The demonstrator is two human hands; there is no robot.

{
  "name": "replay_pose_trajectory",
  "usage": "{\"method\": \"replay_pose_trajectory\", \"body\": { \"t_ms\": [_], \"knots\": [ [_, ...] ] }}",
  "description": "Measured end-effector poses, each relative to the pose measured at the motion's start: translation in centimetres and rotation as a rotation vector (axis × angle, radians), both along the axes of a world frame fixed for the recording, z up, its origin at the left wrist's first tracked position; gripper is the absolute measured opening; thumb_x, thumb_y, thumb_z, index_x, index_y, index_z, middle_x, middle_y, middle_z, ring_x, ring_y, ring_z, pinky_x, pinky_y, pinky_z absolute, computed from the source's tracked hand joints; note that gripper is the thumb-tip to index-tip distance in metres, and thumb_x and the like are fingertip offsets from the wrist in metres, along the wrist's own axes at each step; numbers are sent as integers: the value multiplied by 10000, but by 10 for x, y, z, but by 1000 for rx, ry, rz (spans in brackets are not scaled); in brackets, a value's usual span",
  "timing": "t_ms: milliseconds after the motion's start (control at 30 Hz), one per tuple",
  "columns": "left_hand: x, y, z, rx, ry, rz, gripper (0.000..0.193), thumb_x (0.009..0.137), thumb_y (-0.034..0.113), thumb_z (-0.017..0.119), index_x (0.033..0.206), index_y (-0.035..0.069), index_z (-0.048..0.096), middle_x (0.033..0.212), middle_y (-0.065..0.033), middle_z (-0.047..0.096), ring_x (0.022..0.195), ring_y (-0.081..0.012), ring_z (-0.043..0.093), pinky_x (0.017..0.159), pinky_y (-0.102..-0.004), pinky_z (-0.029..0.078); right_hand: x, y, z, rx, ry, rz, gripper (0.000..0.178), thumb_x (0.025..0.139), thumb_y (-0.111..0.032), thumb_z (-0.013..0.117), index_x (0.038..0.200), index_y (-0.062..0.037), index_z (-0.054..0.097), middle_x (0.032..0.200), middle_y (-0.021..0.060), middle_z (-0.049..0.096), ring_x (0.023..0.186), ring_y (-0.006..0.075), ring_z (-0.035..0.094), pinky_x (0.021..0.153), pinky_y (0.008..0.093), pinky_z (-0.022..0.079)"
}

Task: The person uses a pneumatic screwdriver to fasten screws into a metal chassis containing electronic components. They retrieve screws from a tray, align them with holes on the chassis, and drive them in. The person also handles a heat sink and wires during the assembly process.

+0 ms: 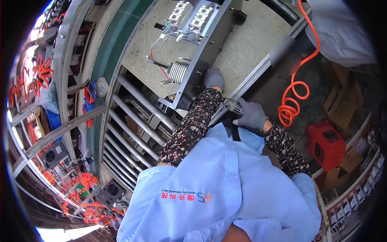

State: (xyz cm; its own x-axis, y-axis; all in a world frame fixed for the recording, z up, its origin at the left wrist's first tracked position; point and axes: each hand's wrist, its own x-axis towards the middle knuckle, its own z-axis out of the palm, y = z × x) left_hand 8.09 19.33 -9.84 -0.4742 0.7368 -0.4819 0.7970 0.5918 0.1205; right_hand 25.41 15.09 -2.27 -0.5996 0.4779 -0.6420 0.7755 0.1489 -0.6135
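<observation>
My left hand (214, 78), in a grey glove, is at the outer side of a long dark grey metal panel (200, 60). Its fingers are bent out of sight, so whether they grip anything does not show. My right hand (252, 115), gloved alike, closes around a power drill (233, 106); the ribbed black chuck shows while the glove covers most of its body. The panel belongs to an open machine chassis. Beside it sit a silver ribbed coil (178, 72) with red and black wires and two rows of white terminal blocks (201, 18).
The chassis rests on a worn pale worktop (139, 56), with metal rollers (139, 101) nearer me. A coiled orange air hose (288, 105) hangs at right. Beyond it on the floor are a red case (325, 145) and cardboard (342, 105). Racks with blue and red bins (88, 94) stand left.
</observation>
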Motion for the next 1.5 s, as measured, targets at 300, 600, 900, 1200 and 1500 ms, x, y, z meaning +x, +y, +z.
{"method": "replay_pose_trajectory", "body": {
  "t_ms": [300,600,900,1200,1500],
  "knots": [
    [8,-13,28,304,-139,52,138,736,70,498,847,64,581,834,-149,593,785,-321,582,677,-402,468,-8,2,4,36,-35,58,693,538,-417,704,1092,-93,444,819,181,600,768,361,581,667,421,456],
    [-57,-144,206,420,-1147,72,143,691,94,600,802,6,615,714,-120,591,652,-231,579,627,-314,467,-14,-6,5,26,-33,16,609,546,-362,721,1013,-72,459,824,178,598,789,361,580,664,419,460],
    [-172,-118,36,383,-1007,621,112,746,57,597,836,0,630,624,-31,586,493,-74,506,434,-214,404,-15,-10,2,-33,-43,-33,635,529,-352,749,1023,-75,459,863,150,601,813,324,594,691,386,467],
    [-168,-79,-84,187,-1316,23,390,665,42,637,1036,20,518,821,-27,595,701,-77,522,585,-252,448,-14,-11,2,-95,-56,-34,688,529,-372,751,1062,-59,450,888,152,599,830,323,595,704,379,468],
    [-159,-76,-44,353,-1326,27,292,664,116,630,916,-4,542,673,-68,568,593,-98,499,527,-289,431,-18,-7,5,-76,-52,-10,687,522,-367,750,1059,-56,456,878,159,603,820,326,598,701,377,473]
  ]
}}
